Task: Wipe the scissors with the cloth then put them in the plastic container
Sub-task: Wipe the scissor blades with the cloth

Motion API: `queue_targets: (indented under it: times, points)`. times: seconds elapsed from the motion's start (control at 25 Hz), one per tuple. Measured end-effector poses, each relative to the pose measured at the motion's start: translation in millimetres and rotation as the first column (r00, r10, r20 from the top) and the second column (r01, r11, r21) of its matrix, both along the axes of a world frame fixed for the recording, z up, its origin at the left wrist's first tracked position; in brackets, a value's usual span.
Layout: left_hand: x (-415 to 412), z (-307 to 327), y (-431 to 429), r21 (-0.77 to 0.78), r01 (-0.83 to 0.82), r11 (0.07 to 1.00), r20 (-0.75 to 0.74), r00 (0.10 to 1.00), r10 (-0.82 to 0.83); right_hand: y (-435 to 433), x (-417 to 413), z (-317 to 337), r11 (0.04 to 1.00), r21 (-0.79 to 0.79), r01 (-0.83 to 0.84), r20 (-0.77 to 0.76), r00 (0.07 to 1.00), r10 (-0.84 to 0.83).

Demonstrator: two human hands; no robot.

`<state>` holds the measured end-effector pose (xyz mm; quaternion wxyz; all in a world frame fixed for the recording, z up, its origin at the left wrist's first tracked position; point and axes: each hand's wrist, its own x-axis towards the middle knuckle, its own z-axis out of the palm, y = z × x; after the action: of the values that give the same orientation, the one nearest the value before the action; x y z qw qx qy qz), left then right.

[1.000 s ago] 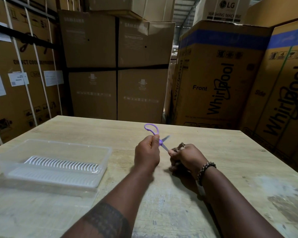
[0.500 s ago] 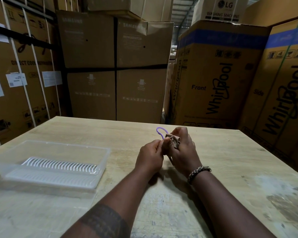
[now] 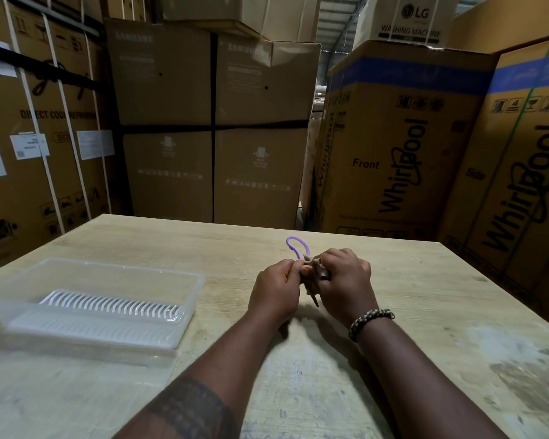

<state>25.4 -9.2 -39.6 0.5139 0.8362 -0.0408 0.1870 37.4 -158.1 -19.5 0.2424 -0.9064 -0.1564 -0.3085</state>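
Gripping purple scissors (image 3: 297, 248) loop-up in the left hand (image 3: 276, 288), pinching cloth (image 3: 318, 268) round them with the right hand (image 3: 344, 282) — working right of the plastic container (image 3: 199, 282), left side nearer.

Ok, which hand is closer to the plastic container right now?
Left. The left hand holds the scissors just right of the plastic container, with table between them; the right hand, gripping the cloth, sits on the left hand's far side, farther away.

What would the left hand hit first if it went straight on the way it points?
Probably the cloth and right hand, bunched round the scissors that the left hand grips, right beside it.
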Motion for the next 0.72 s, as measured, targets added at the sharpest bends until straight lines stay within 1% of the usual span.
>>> queue_targets:
  times: [0.12,0.2,0.32,0.4,0.44,0.48,0.56,0.64,0.68,0.72]
  points:
    - [-1,0,0,-0.010,-0.021,1.000,0.000,1.000,0.021,2,-3,4,0.982,-0.189,-0.020,-0.058,0.998,0.010]
    - [0,0,1,-0.019,-0.012,1.000,-0.003,1.000,0.012,-2,-2,5,0.966,-0.254,-0.051,-0.085,0.996,0.030]
    - [-1,-1,3,-0.006,0.024,1.000,0.008,1.000,-0.024,-8,-2,6,0.959,-0.263,-0.106,-0.110,0.991,0.079]
    - [-3,-1,-1,0.014,0.052,0.999,0.011,0.999,-0.052,-10,-2,8,0.960,-0.244,-0.140,-0.157,0.982,0.103]
    - [-4,0,-1,0.022,0.060,0.998,0.008,0.998,-0.060,-12,-2,9,0.965,-0.219,-0.144,-0.183,0.978,0.104]
    - [-4,1,0,0.013,0.061,0.998,0.001,0.998,-0.061,-18,1,9,0.979,-0.160,-0.123,-0.203,0.975,0.089]
    - [0,0,9,-0.107,0.049,0.993,-0.019,0.998,-0.051,-42,7,8,1.000,0.013,-0.014,-0.227,0.974,0.016]
    - [5,-2,18,-0.220,0.025,0.975,-0.023,0.999,-0.031,-66,9,7,0.965,0.240,0.104,-0.266,0.963,-0.038]
    - [5,-3,21,-0.228,0.018,0.974,-0.025,0.999,-0.024,-70,9,6,0.933,0.338,0.123,-0.247,0.968,-0.038]
    - [4,-3,20,-0.216,0.018,0.976,-0.024,0.999,-0.023,-68,9,6,0.915,0.388,0.106,-0.190,0.981,-0.033]
